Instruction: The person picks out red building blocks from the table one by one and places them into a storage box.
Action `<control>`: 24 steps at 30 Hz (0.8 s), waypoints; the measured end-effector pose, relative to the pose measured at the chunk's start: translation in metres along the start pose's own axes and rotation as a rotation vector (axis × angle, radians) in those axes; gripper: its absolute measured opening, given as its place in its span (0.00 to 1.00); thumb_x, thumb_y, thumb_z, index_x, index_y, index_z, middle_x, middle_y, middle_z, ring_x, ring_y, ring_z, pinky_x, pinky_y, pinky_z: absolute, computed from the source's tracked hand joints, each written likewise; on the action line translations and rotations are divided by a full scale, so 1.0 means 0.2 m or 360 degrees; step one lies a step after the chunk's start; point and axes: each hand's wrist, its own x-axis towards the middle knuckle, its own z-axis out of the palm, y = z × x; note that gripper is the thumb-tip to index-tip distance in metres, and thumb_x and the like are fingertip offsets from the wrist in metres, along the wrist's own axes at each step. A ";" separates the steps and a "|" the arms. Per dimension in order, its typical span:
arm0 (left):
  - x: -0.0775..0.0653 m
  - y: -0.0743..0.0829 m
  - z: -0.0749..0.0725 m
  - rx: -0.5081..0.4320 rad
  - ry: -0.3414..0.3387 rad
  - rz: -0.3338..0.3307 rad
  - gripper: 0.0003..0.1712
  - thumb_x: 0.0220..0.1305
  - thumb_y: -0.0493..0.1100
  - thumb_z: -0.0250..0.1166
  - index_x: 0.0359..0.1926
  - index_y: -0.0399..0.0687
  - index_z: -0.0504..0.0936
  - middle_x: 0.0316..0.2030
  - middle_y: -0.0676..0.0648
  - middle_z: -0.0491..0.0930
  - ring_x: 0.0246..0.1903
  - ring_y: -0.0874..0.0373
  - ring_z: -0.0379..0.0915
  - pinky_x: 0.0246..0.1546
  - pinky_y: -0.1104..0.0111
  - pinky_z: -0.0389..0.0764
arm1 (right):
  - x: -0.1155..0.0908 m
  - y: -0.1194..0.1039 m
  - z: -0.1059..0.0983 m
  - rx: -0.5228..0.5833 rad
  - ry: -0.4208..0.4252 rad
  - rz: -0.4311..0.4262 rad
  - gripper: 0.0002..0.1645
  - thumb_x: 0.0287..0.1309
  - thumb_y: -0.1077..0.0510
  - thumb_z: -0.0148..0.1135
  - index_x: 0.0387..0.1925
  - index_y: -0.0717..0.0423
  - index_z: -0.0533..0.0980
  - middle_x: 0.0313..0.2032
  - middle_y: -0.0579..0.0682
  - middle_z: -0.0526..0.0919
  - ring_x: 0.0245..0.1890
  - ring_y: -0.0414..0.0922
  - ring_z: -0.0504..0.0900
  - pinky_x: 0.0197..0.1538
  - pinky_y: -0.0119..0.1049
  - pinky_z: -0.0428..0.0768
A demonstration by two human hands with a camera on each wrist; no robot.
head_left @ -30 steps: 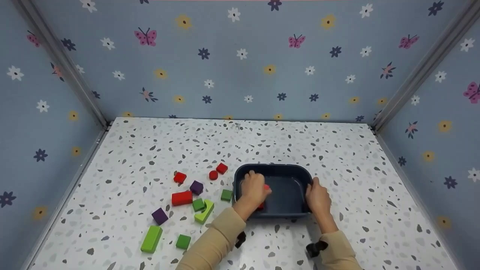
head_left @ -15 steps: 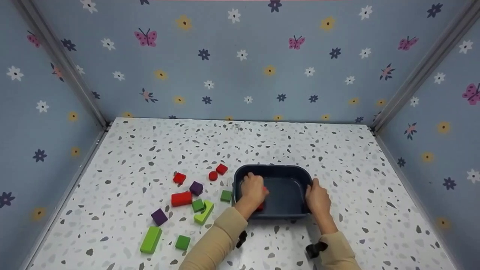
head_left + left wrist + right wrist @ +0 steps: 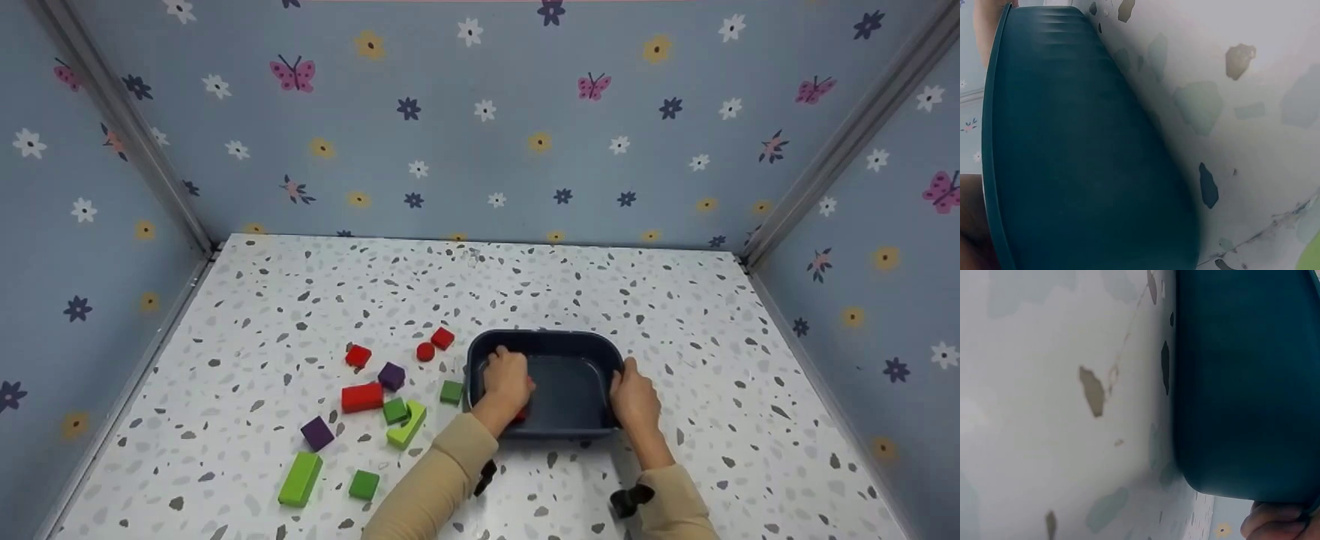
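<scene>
A dark blue rectangular tray (image 3: pixel 574 386) sits on the speckled table; its outer wall (image 3: pixel 1084 140) fills much of the left wrist view. Inside its left end, my left hand (image 3: pixel 506 381) has curled fingers around a red block (image 3: pixel 531 384), mostly hidden by the hand. Another bit of red block (image 3: pixel 522 413) shows below that hand, on the tray floor. My right hand (image 3: pixel 636 394) grips the tray's right rim. Its fingers (image 3: pixel 1272 520) lie against the tray's end wall in the right wrist view.
Left of the tray lie a green cube (image 3: pixel 451 392), a red disc (image 3: pixel 425 352), a red rectangular block (image 3: pixel 362 397), a purple cube (image 3: pixel 317 433), a light green bar (image 3: pixel 301 479) and a light green arch (image 3: pixel 407 425), among other blocks. Flower-patterned walls (image 3: pixel 480 120) enclose the table.
The left hand shifts very slightly in the tray, and less of the red block in it shows now. The right hand stays on the rim. The loose blocks keep their places.
</scene>
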 end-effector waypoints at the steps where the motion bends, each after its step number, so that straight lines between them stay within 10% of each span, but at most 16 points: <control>1: 0.00 0.00 0.00 -0.0003 -0.0001 0.0000 0.26 0.45 0.44 0.71 0.43 0.29 0.79 0.50 0.30 0.70 0.45 0.40 0.70 0.36 0.57 0.77 | 0.00 0.00 0.00 0.0002 -0.0002 0.0007 0.08 0.61 0.61 0.47 0.37 0.63 0.65 0.26 0.66 0.77 0.24 0.61 0.77 0.20 0.51 0.70; 24: 0.01 -0.02 0.03 0.0061 -0.0040 -0.0052 0.26 0.45 0.46 0.71 0.42 0.32 0.80 0.47 0.32 0.71 0.42 0.41 0.72 0.36 0.57 0.77 | 0.01 0.00 0.00 0.0004 0.0015 0.0001 0.09 0.60 0.61 0.48 0.39 0.65 0.65 0.26 0.68 0.77 0.25 0.63 0.77 0.21 0.53 0.70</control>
